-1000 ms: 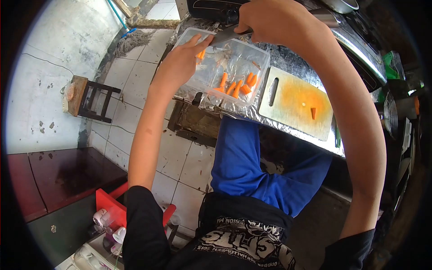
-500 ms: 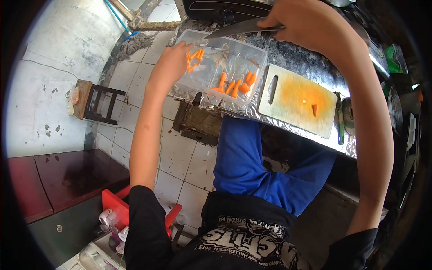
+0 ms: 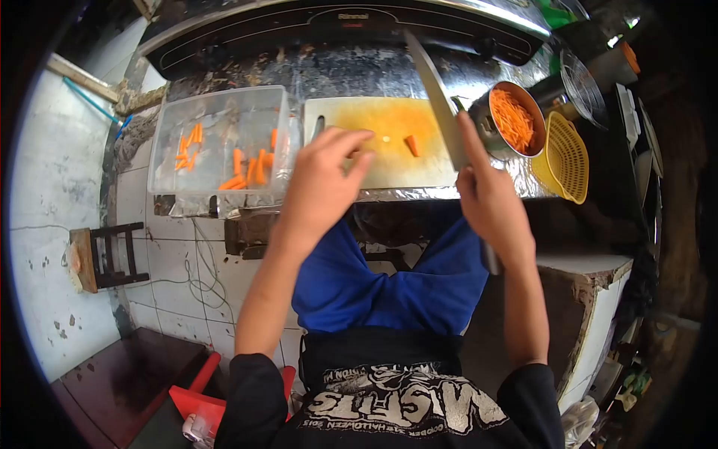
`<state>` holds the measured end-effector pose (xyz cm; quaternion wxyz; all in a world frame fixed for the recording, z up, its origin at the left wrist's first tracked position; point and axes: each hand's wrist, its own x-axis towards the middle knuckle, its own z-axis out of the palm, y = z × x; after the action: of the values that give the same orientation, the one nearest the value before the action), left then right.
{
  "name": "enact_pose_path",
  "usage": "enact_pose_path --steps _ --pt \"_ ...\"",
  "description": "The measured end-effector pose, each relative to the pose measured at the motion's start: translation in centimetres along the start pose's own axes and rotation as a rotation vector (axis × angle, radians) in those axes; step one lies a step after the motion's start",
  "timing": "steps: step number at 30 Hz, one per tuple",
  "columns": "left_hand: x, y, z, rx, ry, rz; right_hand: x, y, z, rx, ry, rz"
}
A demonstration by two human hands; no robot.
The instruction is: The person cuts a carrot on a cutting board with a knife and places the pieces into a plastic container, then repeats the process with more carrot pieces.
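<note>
My left hand [image 3: 323, 183] hovers over the left edge of the cutting board [image 3: 359, 168], its fingers apart and nothing in them. A large knife [image 3: 435, 93] is in my right hand [image 3: 490, 202], blade pointing up and away over the board's right side. One small orange carrot piece [image 3: 412, 146] lies on the orange-stained board. Left of the board, a clear plastic container [image 3: 217, 101] holds several carrot pieces [image 3: 258, 168], partly behind my left hand. To the right stands a metal bowl of shredded carrot [image 3: 513, 120].
A yellow basket [image 3: 565, 161] sits beside the bowl at the counter's right. Behind the board is a black stove [image 3: 351, 26]. A small wooden stool [image 3: 112, 254] stands on the tiled floor at the left.
The view has turned toward the right, bringing the bowl and basket into sight. My left hand has left the container for the board; my right hand has brought the knife to the board's right side.
</note>
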<state>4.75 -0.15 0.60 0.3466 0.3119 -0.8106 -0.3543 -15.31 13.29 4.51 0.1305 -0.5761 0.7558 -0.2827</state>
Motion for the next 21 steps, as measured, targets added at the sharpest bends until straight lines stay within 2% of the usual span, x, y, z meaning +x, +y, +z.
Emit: enact_pose_path --steps 2,5,7,21 --pt "0.5 -0.8 4.2 0.008 -0.049 0.023 -1.4 1.5 1.4 0.007 -0.015 0.029" --pt "1.1 -1.1 7.9 0.066 -0.015 0.065 -2.5 2.3 3.2 0.065 -0.001 0.080" --pt "1.7 -1.5 9.5 0.207 0.087 0.087 -3.0 2.5 4.4 0.098 0.012 0.081" --pt "2.4 -2.5 10.2 0.216 0.010 0.098 -3.2 1.3 6.8 0.272 -0.030 0.203"
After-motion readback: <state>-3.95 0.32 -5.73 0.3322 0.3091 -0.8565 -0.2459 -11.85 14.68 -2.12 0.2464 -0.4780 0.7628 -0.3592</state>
